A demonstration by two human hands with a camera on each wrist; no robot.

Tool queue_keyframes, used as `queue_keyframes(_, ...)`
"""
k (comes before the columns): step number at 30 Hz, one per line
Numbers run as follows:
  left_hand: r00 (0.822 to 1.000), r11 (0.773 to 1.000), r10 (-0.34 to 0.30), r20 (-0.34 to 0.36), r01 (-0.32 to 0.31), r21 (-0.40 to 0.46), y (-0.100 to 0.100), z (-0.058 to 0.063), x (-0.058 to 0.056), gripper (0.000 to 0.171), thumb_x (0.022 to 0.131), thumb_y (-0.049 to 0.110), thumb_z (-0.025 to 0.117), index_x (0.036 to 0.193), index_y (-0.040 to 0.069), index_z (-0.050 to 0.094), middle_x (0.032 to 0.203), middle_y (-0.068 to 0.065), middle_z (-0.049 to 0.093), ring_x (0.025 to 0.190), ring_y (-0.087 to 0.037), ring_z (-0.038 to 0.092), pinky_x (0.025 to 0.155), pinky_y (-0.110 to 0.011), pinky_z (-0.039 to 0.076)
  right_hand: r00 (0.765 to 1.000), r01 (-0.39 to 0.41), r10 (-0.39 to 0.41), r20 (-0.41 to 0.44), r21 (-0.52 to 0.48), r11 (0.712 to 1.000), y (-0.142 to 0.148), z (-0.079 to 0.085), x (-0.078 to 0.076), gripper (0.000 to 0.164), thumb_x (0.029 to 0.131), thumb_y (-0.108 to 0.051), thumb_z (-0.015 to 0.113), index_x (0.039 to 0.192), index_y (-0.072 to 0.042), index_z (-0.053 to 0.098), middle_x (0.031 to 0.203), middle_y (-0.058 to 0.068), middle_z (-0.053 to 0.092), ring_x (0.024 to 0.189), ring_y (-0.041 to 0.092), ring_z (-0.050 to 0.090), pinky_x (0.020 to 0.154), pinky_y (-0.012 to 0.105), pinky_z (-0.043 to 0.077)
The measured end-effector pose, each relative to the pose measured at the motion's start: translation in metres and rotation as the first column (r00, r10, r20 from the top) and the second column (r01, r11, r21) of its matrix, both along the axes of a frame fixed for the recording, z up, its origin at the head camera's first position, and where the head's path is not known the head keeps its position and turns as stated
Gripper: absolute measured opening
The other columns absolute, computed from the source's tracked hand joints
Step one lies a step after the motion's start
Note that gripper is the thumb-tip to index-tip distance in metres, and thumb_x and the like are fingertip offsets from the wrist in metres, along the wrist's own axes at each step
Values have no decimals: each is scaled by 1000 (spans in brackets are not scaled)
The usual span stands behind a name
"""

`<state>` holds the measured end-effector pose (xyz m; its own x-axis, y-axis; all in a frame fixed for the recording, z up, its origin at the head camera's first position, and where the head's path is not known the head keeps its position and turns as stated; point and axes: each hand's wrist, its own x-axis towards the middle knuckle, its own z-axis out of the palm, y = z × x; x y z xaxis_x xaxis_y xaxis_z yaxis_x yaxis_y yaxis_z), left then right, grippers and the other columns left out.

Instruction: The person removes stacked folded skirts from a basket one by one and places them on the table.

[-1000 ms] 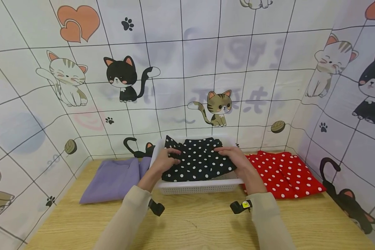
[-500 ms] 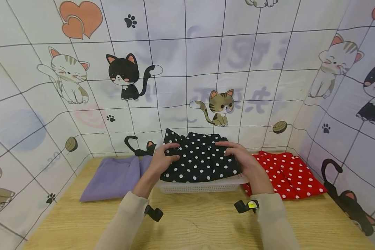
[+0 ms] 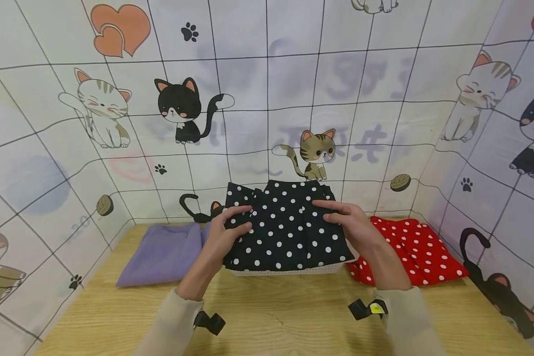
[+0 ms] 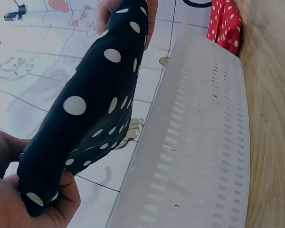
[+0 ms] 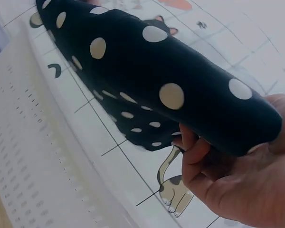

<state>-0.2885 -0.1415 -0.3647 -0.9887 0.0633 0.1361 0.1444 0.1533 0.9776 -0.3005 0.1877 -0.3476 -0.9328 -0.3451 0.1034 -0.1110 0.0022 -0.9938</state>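
Note:
Both hands hold up a folded black polka-dot cloth [image 3: 285, 227], its white-spotted front facing me in the head view. My left hand [image 3: 220, 240] grips its left edge, thumb in front and other fingers partly hidden behind. At the opposite edge, my right hand [image 3: 358, 230] grips it the same way. Under the cloth is a white perforated plastic basket [image 4: 199, 128]; a gap between the two shows in the left wrist view. The head view leaves just the basket's lower front [image 3: 289, 271] visible, the rest being covered by the cloth.
A folded purple cloth [image 3: 162, 254] lies on the wooden table [image 3: 271, 316] to the left. Red polka-dot fabric [image 3: 416, 249] lies at the right, beside the basket. Behind stands a wall covering [image 3: 249, 123] printed with cats and grid lines.
The black polka-dot cloth has risen out of the basket and come toward me, held in both hands. The purple and red cloths have stayed put.

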Motion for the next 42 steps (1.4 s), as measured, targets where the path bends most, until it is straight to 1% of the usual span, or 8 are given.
queue_keyframes(5, 999, 999, -36, -5, 37, 24, -4, 7, 18, 40, 92, 11, 75, 130, 20, 72, 135, -5, 63, 100, -15, 70, 83, -29, 58, 998, 38, -33, -44, 104, 994, 3, 5, 18, 42, 104, -13, 57, 144, -5, 59, 120, -10, 74, 106, 11, 73, 98, 23, 53)
queue_keyframes(10, 999, 999, -30, -29, 30, 24, -5, 10, 33, 36, 87, 9, 79, 122, 18, 75, 120, -7, 71, 90, -17, 74, 78, -30, 61, 998, 34, -24, -66, 145, 989, 7, 6, 37, 43, 103, -11, 60, 144, 1, 58, 118, -6, 76, 104, 12, 74, 96, 23, 56)
queue_keyframes(14, 999, 999, -10, -44, 12, 46, -5, 8, 47, 33, 85, 10, 82, 117, 15, 77, 111, -9, 73, 83, -19, 76, 74, -31, 62, 994, 50, -32, -102, 186, 981, 9, 9, 53, 41, 101, -12, 63, 139, 2, 62, 124, 9, 74, 100, 16, 76, 92, 26, 59)
queue_keyframes(18, 998, 999, -14, -57, 16, 51, -5, 5, 60, 29, 83, 9, 82, 112, 11, 77, 105, -10, 74, 81, -18, 76, 72, -31, 62, 991, 67, -39, -128, 223, 973, 12, 10, 67, 38, 99, -13, 66, 134, 1, 66, 135, 23, 64, 102, 17, 75, 89, 27, 60)
queue_keyframes(25, 995, 996, -92, -48, 91, -19, -4, 0, 74, 23, 82, 10, 84, 105, 11, 78, 104, -10, 74, 76, -17, 74, 66, -31, 61, 992, 83, -55, -116, 257, 963, 21, 5, 88, 37, 96, -11, 69, 131, 1, 68, 137, 25, 63, 107, 18, 70, 86, 29, 61)
queue_keyframes(32, 986, 983, -160, -50, 155, -95, -6, -3, 85, 19, 81, 10, 84, 98, 16, 79, 108, -4, 73, 96, -16, 69, 78, -29, 59, 994, 6, 27, -109, 289, 957, 30, -2, 99, 34, 94, -11, 70, 125, 1, 64, 121, 22, 66, 93, 22, 72, 80, 34, 63)
queue_keyframes(39, 982, 980, -178, -61, 171, -105, -3, -7, 93, 13, 81, 8, 83, 91, 13, 77, 97, -5, 74, 93, -17, 67, 78, -29, 58, 988, -93, 126, -93, 300, 949, 36, -3, 104, 43, 93, -11, 72, 134, -4, 60, 129, 25, 61, 103, 23, 72, 86, 35, 62)
queue_keyframes(42, 984, 978, -167, -57, 158, -140, -1, -8, 95, 10, 78, 7, 82, 86, 11, 77, 89, -4, 75, 93, -17, 66, 83, -29, 54, 985, -126, 154, -73, 292, 948, 39, -4, 106, 43, 93, -10, 72, 133, -3, 59, 127, 26, 60, 102, 26, 72, 84, 39, 63)
